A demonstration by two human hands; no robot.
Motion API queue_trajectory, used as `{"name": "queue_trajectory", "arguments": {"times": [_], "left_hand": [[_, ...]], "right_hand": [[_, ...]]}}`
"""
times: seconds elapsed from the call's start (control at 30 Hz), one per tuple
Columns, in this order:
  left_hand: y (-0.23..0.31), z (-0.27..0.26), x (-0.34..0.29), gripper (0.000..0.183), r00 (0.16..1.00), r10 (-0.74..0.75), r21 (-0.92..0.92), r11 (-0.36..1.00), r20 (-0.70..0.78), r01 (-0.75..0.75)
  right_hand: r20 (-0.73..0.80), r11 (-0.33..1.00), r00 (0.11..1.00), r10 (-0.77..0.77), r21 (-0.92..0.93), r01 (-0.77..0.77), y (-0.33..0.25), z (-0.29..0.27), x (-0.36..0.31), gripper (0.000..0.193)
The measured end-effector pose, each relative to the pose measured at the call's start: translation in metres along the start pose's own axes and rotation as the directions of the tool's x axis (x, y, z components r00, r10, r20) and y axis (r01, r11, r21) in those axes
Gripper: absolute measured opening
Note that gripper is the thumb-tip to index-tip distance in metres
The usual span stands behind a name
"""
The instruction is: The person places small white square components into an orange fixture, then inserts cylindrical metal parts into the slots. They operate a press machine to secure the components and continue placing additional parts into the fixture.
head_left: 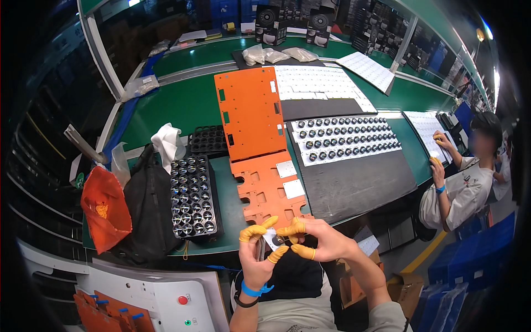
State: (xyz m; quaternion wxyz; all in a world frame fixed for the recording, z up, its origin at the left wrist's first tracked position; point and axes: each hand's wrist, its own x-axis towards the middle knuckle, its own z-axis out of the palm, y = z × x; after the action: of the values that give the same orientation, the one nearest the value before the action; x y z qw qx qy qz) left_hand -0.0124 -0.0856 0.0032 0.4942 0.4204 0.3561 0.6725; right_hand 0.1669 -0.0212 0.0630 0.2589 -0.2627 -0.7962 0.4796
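Note:
Just beyond the table's front edge, both my hands meet around a small white plate (270, 237) with a dark round part (279, 240) at its right side. My left hand (256, 259) pinches the plate between yellow-capped fingers and thumb. From the right, my right hand (323, 241) closes its yellow-capped fingertips at the dark round part; they partly hide it. Right behind my hands lies an orange fixture plate (260, 191) with cut-outs and two white plates on it. A taller orange board (249, 113) with small holes adjoins its far edge.
Left of the fixture, a black tray (215, 224) holds rows of shiny round lenses. At right, a white panel (343, 160) with rows of black round parts rests on a dark mat (359, 191). An orange bag (105, 202) sits far left. A co-worker (462, 185) works at right.

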Motion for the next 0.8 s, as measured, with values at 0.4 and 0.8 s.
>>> {"name": "queue_trajectory", "arguments": {"times": [0.4, 0.8], "left_hand": [[-0.026, 0.019, -0.006, 0.060, 0.997, -0.058, 0.103, 0.993, -0.046, 0.062], [-0.016, 0.020, 0.000, 0.037, 0.982, -0.078, 0.050, 0.995, -0.174, 0.088]], "right_hand": [[-0.462, 0.763, 0.779, -0.424, -0.646, 0.032, 0.038, 0.034, -0.014, 0.036], [-0.401, 0.848, 0.752, 0.522, 0.152, -0.508, 0.083, -0.022, -0.015, 0.030]]}}
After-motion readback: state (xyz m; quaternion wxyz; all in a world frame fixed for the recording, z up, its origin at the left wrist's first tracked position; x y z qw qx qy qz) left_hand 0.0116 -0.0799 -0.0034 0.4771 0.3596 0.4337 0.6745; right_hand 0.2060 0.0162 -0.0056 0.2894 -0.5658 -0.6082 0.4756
